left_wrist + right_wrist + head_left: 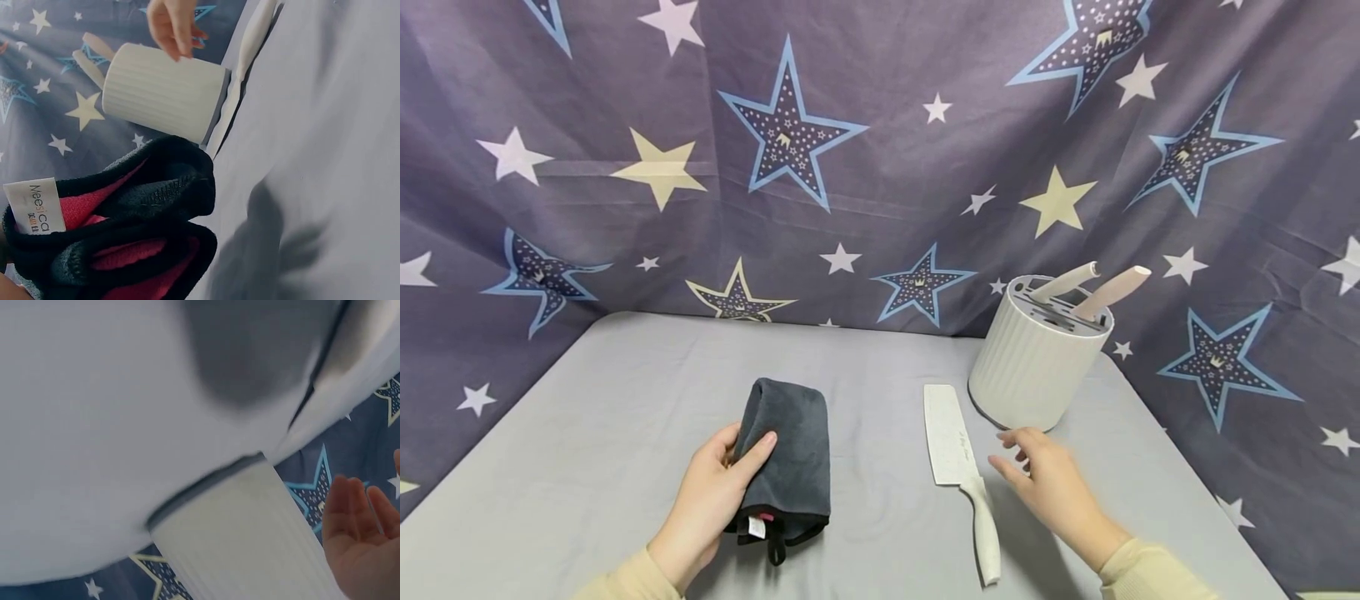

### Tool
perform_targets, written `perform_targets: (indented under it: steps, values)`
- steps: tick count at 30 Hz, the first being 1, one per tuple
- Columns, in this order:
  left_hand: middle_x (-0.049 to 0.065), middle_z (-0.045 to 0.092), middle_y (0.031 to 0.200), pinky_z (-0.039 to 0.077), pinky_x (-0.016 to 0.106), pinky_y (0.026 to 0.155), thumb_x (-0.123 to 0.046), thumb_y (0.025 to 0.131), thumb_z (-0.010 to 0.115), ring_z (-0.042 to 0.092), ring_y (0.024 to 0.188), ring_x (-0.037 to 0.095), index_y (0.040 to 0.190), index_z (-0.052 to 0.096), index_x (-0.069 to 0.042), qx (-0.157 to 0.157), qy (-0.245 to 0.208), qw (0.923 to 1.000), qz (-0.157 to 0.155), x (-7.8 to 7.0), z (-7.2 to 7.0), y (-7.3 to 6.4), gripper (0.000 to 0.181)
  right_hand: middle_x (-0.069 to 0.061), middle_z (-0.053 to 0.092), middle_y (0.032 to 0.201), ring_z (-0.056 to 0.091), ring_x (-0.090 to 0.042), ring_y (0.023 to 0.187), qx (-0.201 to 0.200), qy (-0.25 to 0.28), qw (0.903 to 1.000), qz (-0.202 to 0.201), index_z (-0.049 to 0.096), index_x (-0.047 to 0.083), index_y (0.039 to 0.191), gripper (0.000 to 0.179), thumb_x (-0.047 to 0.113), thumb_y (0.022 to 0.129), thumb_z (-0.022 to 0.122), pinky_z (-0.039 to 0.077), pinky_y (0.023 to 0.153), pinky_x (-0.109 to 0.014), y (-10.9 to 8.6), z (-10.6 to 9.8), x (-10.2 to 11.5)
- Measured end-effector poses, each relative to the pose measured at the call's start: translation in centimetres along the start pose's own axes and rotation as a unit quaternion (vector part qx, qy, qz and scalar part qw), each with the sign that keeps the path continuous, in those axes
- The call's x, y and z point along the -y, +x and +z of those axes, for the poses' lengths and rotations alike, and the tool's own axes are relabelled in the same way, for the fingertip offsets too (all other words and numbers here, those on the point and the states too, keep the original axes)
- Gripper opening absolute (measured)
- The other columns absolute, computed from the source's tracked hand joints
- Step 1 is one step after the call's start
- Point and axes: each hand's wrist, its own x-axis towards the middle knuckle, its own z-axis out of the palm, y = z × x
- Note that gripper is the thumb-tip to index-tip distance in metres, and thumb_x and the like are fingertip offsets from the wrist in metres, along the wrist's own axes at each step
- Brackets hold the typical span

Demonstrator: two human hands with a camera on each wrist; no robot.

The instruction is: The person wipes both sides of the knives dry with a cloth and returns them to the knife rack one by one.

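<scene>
My left hand (711, 487) grips a folded dark grey cleaning cloth (790, 450), its thumb across the front and its fingers behind. The cloth has black edging, a hanging loop and a white label (36, 206); red lining shows between its folds in the left wrist view. My right hand (1056, 483) holds nothing, its fingers loosely bent, between the cleaver and the knife block. The cleaver (951, 442), with a pale blade and a cream handle (985, 537), lies on the table, blade pointing away from me.
A white ribbed knife block (1033, 358) stands at the back right, with two knife handles, one cream (1063, 282) and one pinkish (1111, 293), sticking out of its slotted top. A grey cloth covers the table (587, 433). Behind it hangs a purple-grey star-printed curtain (880, 167).
</scene>
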Motion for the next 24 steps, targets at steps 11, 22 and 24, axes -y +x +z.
perform_targets:
  steps: [11, 22, 24]
  values:
    - [0.006, 0.07, 0.101, 0.059, 0.03, 0.071, -0.043, 0.094, 0.064, 0.072, 0.081, 0.017, 0.135, 0.053, -0.007, 0.003, -0.008, 0.9999, -0.014, 0.5, 0.5, -0.1, 0.056, 0.003, 0.065, 0.076, 0.055, -0.004, 0.065, 0.109, 0.027, 0.9892, 0.094, 0.071, 0.003, 0.098, 0.035, 0.029, 0.077, 0.082, 0.048, 0.061, -0.024, -1.3, 2.4, -0.3]
    - [0.005, 0.071, 0.103, 0.059, 0.032, 0.072, -0.049, 0.092, 0.064, 0.073, 0.083, 0.019, 0.135, 0.053, -0.01, 0.004, -0.03, 0.9993, -0.024, 0.9, 0.7, -0.1, 0.059, 0.004, 0.055, 0.065, 0.048, -0.009, 0.059, 0.156, 0.027, 0.9738, 0.164, 0.065, 0.008, 0.081, 0.033, 0.034, 0.074, 0.085, 0.042, 0.056, -0.026, -1.5, 3.2, -0.1]
    - [0.006, 0.071, 0.104, 0.06, 0.032, 0.071, -0.049, 0.092, 0.064, 0.073, 0.083, 0.02, 0.135, 0.053, -0.01, 0.006, -0.03, 0.9991, -0.029, 1.0, 0.8, -0.2, 0.06, 0.003, 0.054, 0.063, 0.048, -0.009, 0.054, 0.172, 0.044, 0.9664, 0.186, 0.061, 0.009, 0.077, 0.034, 0.035, 0.075, 0.084, 0.042, 0.051, -0.025, -1.5, 3.3, -0.1]
